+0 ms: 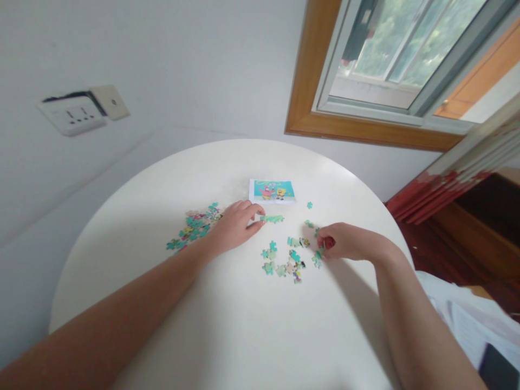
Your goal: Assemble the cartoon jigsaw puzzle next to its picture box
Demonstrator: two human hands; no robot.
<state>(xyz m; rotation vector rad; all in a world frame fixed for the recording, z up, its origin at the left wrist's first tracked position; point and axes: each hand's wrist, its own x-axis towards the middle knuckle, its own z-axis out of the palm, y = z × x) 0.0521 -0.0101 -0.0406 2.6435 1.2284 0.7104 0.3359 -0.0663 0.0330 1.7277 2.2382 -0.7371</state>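
Note:
My left hand (238,223) rests on a round white table (227,325), its thumb and fingers pinched on a short strip of joined green puzzle pieces (273,219). My right hand (345,242) is curled, its fingertips closed on a small green puzzle piece (320,252). Between the hands lie several loose teal and green pieces (284,262). A bigger heap of pieces (194,226) lies just left of my left hand. Beyond the hands sits a small cartoon picture card (273,190).
A single piece (309,205) lies right of the card. The white wall behind carries a power socket (75,115). A wood-framed window (382,70) is at the upper right, with a red-edged curtain (450,179) beside the table.

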